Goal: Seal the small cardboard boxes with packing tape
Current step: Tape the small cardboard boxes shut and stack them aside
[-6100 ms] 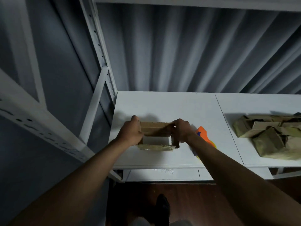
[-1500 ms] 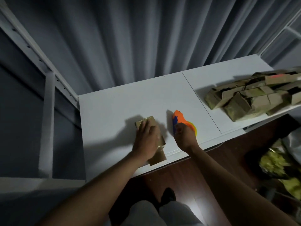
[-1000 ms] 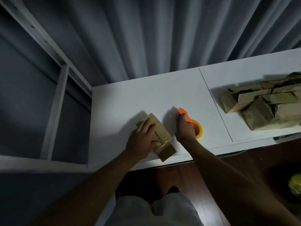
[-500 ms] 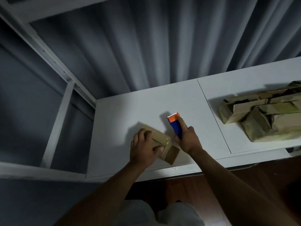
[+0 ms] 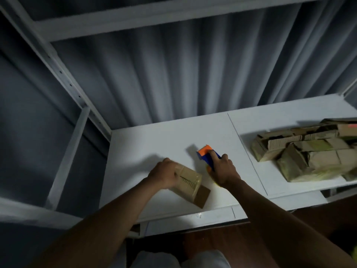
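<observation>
cardboard box (image 5: 190, 181) lies on the white bench (image 5: 154, 144), near its front edge, with one brown flap open toward me. my left hand (image 5: 164, 176) holds the far end of the box, the grip curled around it. my right hand (image 5: 224, 170) is just beside the box on its right; its grip is closed around the tape dispenser (image 5: 207, 156), orange and blue, with the orange end pointing away from me. pile of boxes (image 5: 309, 151) rests far to the right.
</observation>
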